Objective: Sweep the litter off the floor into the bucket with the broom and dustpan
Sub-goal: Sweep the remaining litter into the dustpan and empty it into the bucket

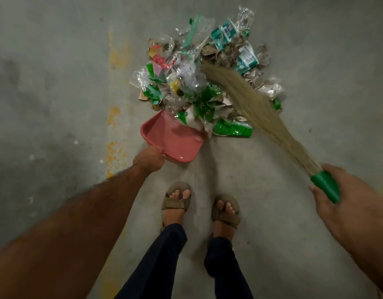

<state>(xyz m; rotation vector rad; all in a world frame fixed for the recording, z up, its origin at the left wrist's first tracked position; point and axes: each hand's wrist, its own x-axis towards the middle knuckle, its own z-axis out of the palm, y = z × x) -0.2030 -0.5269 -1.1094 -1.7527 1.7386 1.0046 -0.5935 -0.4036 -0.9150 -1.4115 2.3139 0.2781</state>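
Note:
A heap of litter (207,78), clear plastic, green wrappers and torn cardboard, lies on the concrete floor ahead of me. A pink dustpan (173,141) sits with its open mouth against the near edge of the heap; my left hand (148,159) grips its handle, which the hand hides. My right hand (346,195) holds the green handle of a grass broom (257,106). The broom's long straw head lies across the right part of the heap, its tip near the middle. No bucket is in view.
My two feet in tan sandals (177,199) stand just behind the dustpan, dark trousers above them. The grey concrete floor (56,83) has yellow paint stains to the left of the heap and dustpan.

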